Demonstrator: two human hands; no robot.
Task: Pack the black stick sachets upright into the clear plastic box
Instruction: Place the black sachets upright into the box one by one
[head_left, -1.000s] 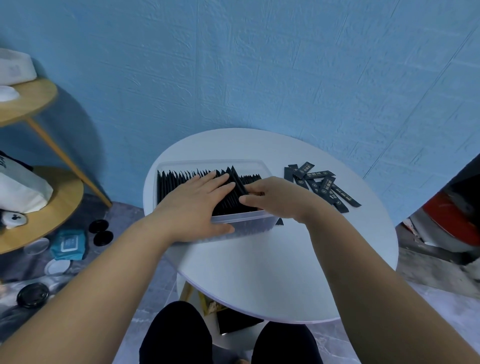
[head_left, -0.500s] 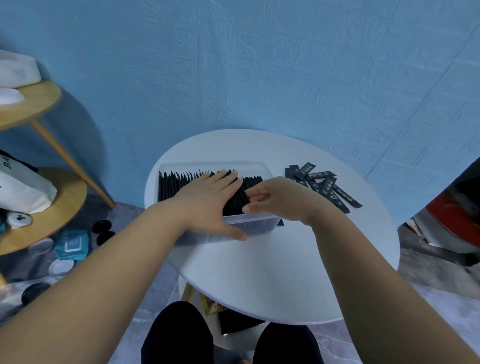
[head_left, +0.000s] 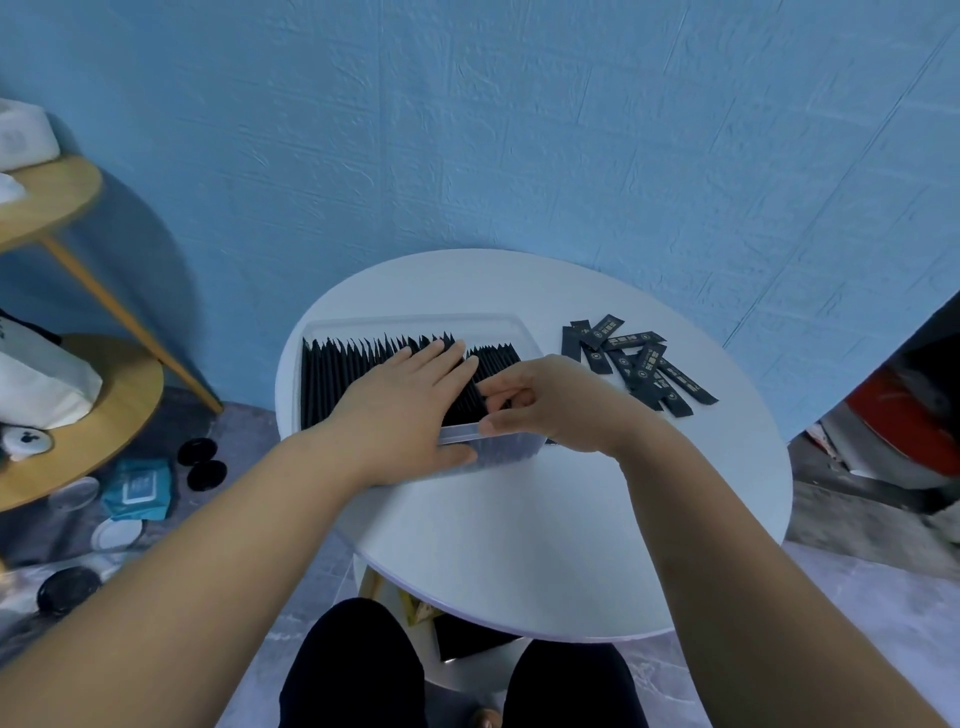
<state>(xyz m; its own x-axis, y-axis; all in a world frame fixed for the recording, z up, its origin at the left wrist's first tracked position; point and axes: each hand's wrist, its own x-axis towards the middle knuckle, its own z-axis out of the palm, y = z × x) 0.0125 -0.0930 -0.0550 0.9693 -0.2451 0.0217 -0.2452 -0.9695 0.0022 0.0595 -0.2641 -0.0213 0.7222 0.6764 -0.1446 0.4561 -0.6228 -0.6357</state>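
Far left, off the table: two-tier round wooden shelf (head_left: 88, 415) holding white bags. Not part of the job.

Round white table (head_left: 519, 530). On its left half sits the clear rectangular plastic box (head_left: 415, 321), its long side across the view. Inside it is a dense row of black stick sachets (head_left: 343, 374), standing on end and leaning slightly, with pointed tops above the rim. The row fills the box from the left wall to about the middle.

Left hand (head_left: 400, 410): fingers straight and together, laid flat on the sachet tops to hold the row back. The thumb runs along the outside of the near wall. It grips nothing.

Right hand (head_left: 545, 405): just beside the left, at the right end of the packed row. The fingers are curled down among the sachets there and the thumb is on the near rim. I cannot tell whether a sachet is pinched between them, because the fingertips are hidden.

Right of the box, apart from it: a loose pile of black stick sachets with pale print (head_left: 641, 364), lying flat and criss-crossed.

Handling, as a judgement: the sachets look light, thin and fairly flexible, with slick film surfaces, so a standing row will likely fan out or topple once the bracing hand lifts. They are best pinched near the upper end across the flat faces, then slid down into the gap at the row's open end. They don't look fragile, though hard pressure could crease them.
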